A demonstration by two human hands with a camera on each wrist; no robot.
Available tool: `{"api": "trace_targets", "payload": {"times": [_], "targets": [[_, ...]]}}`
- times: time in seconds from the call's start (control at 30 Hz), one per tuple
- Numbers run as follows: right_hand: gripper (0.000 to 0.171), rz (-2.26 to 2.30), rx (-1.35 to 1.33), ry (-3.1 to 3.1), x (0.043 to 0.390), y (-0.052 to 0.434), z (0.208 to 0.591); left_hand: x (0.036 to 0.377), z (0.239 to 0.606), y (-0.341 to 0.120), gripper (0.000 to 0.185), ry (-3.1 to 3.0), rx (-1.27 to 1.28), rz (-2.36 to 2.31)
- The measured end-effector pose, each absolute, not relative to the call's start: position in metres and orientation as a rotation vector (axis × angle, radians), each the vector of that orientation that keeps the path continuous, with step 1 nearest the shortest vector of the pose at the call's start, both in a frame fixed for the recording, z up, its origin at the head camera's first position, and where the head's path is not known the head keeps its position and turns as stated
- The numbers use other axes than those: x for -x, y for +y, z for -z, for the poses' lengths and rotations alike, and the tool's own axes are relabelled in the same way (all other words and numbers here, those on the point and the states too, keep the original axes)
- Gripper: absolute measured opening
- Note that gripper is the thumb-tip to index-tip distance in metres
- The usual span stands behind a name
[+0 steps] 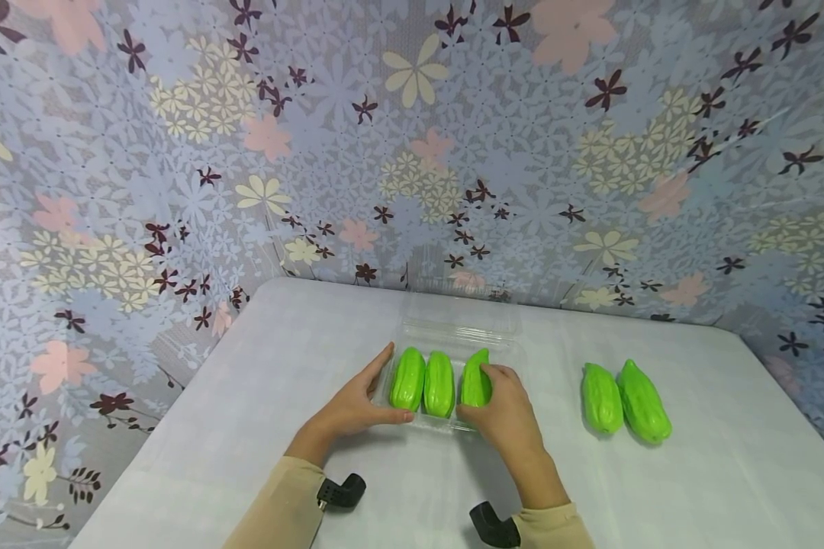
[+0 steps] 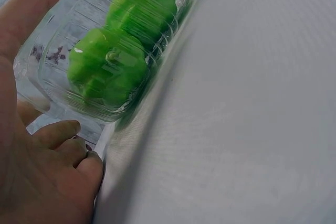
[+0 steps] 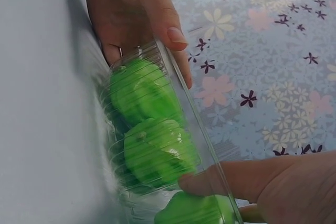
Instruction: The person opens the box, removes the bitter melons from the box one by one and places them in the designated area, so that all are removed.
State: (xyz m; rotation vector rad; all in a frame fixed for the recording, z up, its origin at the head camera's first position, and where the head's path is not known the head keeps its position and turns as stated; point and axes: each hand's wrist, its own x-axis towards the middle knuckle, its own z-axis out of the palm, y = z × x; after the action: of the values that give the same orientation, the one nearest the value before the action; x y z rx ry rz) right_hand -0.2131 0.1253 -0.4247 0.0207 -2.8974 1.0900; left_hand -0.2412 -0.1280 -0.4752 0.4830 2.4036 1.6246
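Observation:
A clear plastic tray (image 1: 453,329) with its lid folded back stands mid-table and holds three green ridged gourds. My left hand (image 1: 369,399) holds the tray's left end, thumb along the front rim, index finger up the side beside the first gourd (image 1: 408,379). The second gourd (image 1: 439,383) lies next to it. My right hand (image 1: 496,390) curls over the third gourd (image 1: 476,377), which sits tilted at the tray's right end. The left wrist view shows my left hand (image 2: 37,182) against the tray wall (image 2: 47,77). In the right wrist view my right hand's fingers (image 3: 236,177) touch the third gourd (image 3: 194,211).
Two more green gourds (image 1: 601,398) (image 1: 643,402) lie side by side on the white table (image 1: 728,457) to the right of the tray. A floral backdrop (image 1: 412,152) rises behind and on both sides of the table.

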Motion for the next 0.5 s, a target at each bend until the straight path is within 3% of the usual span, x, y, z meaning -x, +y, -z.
{"api": "trace_targets", "payload": {"times": [0.5], "targets": [[0.078,-1.319,-0.037,-2.786,0.2130,0.1318,0.4199,0.2409,0.4760,-0.1275,0.118,2.402,-0.491,-1.636]]}}
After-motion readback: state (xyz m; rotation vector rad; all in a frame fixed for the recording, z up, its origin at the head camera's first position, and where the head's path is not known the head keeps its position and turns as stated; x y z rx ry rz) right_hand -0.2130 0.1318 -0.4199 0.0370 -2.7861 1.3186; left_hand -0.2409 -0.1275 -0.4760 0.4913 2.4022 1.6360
